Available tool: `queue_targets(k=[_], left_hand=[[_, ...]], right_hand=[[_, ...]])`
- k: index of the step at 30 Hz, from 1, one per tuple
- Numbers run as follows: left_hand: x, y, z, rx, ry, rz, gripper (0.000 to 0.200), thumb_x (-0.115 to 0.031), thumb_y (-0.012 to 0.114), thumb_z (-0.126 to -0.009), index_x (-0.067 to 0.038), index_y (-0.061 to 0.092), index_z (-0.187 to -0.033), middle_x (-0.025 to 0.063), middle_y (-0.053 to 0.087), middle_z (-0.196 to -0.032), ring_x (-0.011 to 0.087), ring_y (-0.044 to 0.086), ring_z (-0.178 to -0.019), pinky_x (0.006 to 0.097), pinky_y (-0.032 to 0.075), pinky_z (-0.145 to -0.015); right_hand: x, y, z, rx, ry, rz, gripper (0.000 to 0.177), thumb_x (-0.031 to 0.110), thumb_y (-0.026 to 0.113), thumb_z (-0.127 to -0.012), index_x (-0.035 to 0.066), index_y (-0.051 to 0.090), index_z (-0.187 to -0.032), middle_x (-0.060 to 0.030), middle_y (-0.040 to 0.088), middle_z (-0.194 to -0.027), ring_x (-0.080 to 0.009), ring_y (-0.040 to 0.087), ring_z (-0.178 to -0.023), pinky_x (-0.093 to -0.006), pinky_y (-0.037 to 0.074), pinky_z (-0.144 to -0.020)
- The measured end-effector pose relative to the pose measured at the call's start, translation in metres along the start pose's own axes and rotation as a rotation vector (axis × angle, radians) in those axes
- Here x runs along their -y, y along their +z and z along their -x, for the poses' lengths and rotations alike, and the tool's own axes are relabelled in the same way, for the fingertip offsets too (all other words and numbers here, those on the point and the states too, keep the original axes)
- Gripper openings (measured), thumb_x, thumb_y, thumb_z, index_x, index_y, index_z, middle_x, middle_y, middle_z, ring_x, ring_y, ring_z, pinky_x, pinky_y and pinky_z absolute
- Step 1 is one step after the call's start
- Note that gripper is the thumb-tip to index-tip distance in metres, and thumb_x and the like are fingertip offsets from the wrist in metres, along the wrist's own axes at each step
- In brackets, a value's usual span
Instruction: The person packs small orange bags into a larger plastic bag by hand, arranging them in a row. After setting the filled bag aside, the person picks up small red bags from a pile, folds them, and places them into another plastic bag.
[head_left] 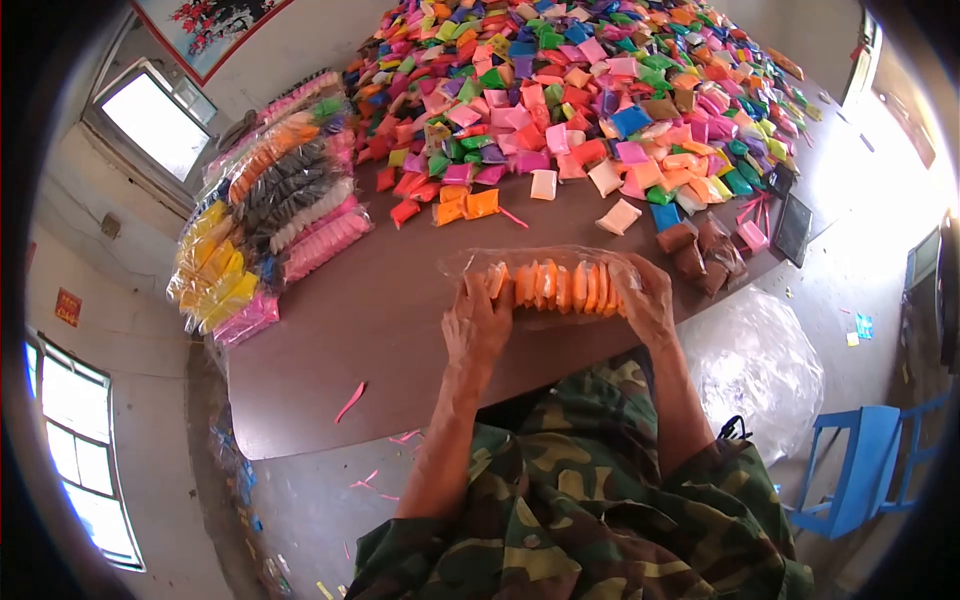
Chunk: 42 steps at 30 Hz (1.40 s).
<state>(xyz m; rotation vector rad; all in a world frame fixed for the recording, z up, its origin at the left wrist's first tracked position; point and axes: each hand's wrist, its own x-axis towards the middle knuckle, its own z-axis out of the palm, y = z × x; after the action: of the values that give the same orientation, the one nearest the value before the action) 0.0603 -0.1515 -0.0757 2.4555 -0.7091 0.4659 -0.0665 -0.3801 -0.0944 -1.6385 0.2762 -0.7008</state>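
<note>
Between my two hands, a clear plastic bag [560,287] holds a row of orange packets standing side by side. My left hand [478,322] is closed around the bag's left end, with its fingers at the first orange packet. At the right end my right hand [645,300] grips the bag, its fingers partly hidden by the plastic. The bag is just above the brown table [330,330] near its front edge. Beyond it on the table lie loose orange packets [468,206] and pale peach packets [619,216].
A large heap of multicoloured packets [560,110] covers the back of the table. Filled bags in rows [290,200] are stacked at left. Brown packets [705,255] and a phone-like black object [793,230] lie at right. A pink strip [350,402] is near the front-left edge; a blue chair [850,470] stands right.
</note>
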Motion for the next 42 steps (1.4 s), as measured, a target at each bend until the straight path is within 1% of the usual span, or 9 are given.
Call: queue_targets(k=[7,13,16,22,25,28,31,37,42], left_hand=[[-0.016,-0.033,0.004,-0.041,0.052,0.101,0.048,-0.026,0.078,-0.093,-0.005,0.061,-0.133,0.025,0.072,-0.111,0.0429,0.074,-0.095,0.051,0.059,-0.078],[0.013,-0.055,0.026,-0.055,0.01,0.191,0.054,-0.018,0.086,-0.085,-0.004,0.063,-0.132,0.0165,0.071,-0.123,0.0231,0.075,-0.089,0.0394,0.061,-0.067],[0.041,-0.055,0.031,0.021,-0.111,0.227,0.068,-0.02,0.088,-0.081,-0.004,0.058,-0.141,0.0168,0.069,-0.128,0.0292,0.072,-0.094,0.042,0.06,-0.078],[0.05,-0.055,0.008,0.331,-0.075,0.28,0.094,-0.018,0.09,-0.077,-0.007,0.044,-0.158,0.0154,0.067,-0.138,0.0269,0.069,-0.11,0.0388,0.059,-0.091],[0.048,-0.053,-0.006,0.402,0.023,0.261,0.1,-0.019,0.092,-0.076,-0.009,0.04,-0.162,0.0152,0.066,-0.142,0.0258,0.07,-0.106,0.0381,0.058,-0.09],[0.042,-0.049,-0.007,0.393,-0.109,0.333,0.094,-0.02,0.093,-0.078,-0.007,0.046,-0.158,0.0207,0.067,-0.137,0.034,0.071,-0.115,0.0422,0.057,-0.095],[0.049,-0.039,-0.005,0.302,-0.021,0.342,0.081,-0.028,0.093,-0.083,-0.007,0.055,-0.152,0.0142,0.073,-0.127,0.0195,0.071,-0.092,0.0359,0.059,-0.085],[0.043,-0.057,0.015,0.25,-0.149,0.433,0.06,-0.028,0.091,-0.087,-0.003,0.068,-0.137,0.0107,0.078,-0.111,0.0149,0.072,-0.09,0.032,0.059,-0.081],[0.068,-0.049,0.035,0.049,-0.162,0.416,0.049,-0.02,0.092,-0.083,0.001,0.071,-0.121,0.0113,0.076,-0.1,0.0184,0.072,-0.076,0.0332,0.058,-0.069]], right_hand=[[-0.015,0.003,-0.001,-0.04,-0.016,-0.06,0.028,0.026,0.072,-0.105,-0.001,0.074,-0.112,0.0046,0.067,-0.093,-0.0049,0.057,-0.086,-0.0241,0.049,-0.074],[-0.006,0.003,0.0,-0.033,0.006,-0.056,0.029,0.027,0.072,-0.105,-0.001,0.075,-0.113,0.0056,0.067,-0.093,-0.0036,0.056,-0.086,-0.0233,0.048,-0.074],[-0.006,0.004,0.0,-0.033,-0.01,-0.048,0.029,0.027,0.071,-0.106,0.0,0.075,-0.114,0.0062,0.067,-0.094,-0.0034,0.056,-0.086,-0.0229,0.048,-0.074],[-0.007,0.004,0.0,-0.035,0.012,-0.057,0.03,0.028,0.068,-0.108,0.0,0.076,-0.115,0.0058,0.068,-0.096,-0.0033,0.057,-0.087,-0.0233,0.049,-0.075],[-0.009,0.003,0.0,-0.033,0.038,-0.05,0.031,0.03,0.066,-0.109,0.001,0.076,-0.116,0.0055,0.069,-0.097,-0.0034,0.058,-0.088,-0.0232,0.05,-0.076],[-0.009,0.004,0.0,-0.034,0.016,-0.093,0.033,0.031,0.065,-0.11,0.001,0.077,-0.115,0.0053,0.069,-0.097,-0.0034,0.058,-0.088,-0.0227,0.049,-0.077],[-0.007,0.002,-0.001,-0.037,0.011,-0.125,0.034,0.032,0.064,-0.11,0.001,0.077,-0.112,0.0048,0.069,-0.097,-0.0036,0.058,-0.088,-0.0223,0.049,-0.078],[-0.001,0.008,-0.001,-0.021,0.063,-0.175,0.035,0.032,0.063,-0.111,0.001,0.077,-0.109,0.0053,0.067,-0.094,-0.0037,0.058,-0.087,-0.022,0.049,-0.078],[-0.001,0.039,-0.004,-0.053,0.071,-0.192,0.035,0.032,0.063,-0.111,0.0,0.077,-0.109,0.0066,0.064,-0.088,-0.0026,0.055,-0.081,-0.0219,0.046,-0.071]])
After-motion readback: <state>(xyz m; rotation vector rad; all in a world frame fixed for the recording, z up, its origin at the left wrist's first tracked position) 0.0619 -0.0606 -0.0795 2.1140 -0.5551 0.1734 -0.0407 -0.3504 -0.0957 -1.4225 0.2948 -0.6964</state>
